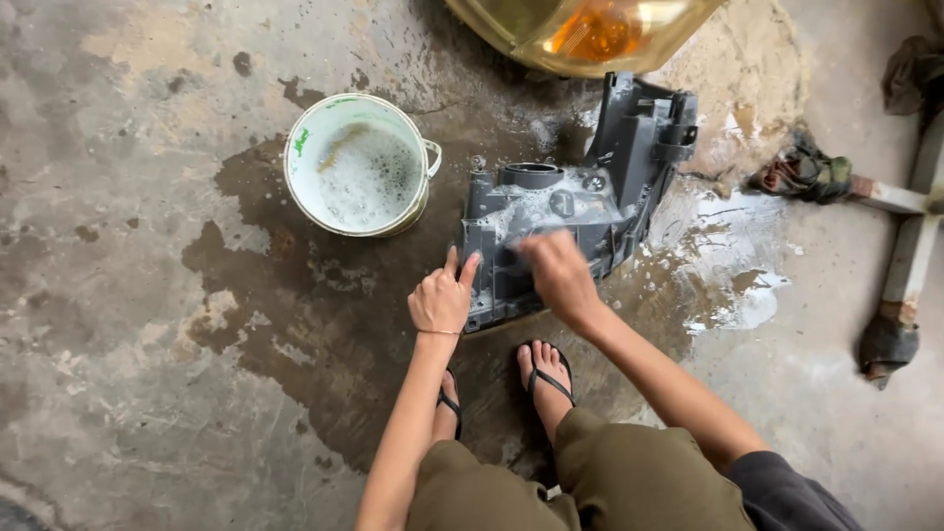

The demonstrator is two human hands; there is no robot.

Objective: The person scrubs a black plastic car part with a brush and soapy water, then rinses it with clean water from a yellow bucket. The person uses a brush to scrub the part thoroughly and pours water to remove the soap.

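Nearest to the camera we see our knees in olive trousers (590,482) and our feet in black flip-flops (547,379), planted on a wet concrete floor (147,393). Just beyond the feet, our left hand (442,298) rests against the near left edge of a grey plastic headlamp housing (570,221), fingers curled and thumb raised, steadying the part without enclosing it. Our right hand (557,270) lies on top of the housing near its middle; the hand is blurred, and we cannot tell whether the fingers close on a cloth or sponge or press flat. The housing stands on the floor directly ahead of the feet, its rear face towards us, with white suds on its upper surface and a round socket opening near the top. To the left of the housing, close but apart from it, stands a white bucket (360,165) holding foamy water. A puddle (733,285) spreads on the floor to the right of the housing. Farther right lie a white metal frame (910,236) and a crumpled rag (801,172). At the far edge, a clear lamp lens with an amber insert (590,34) is partly in view.
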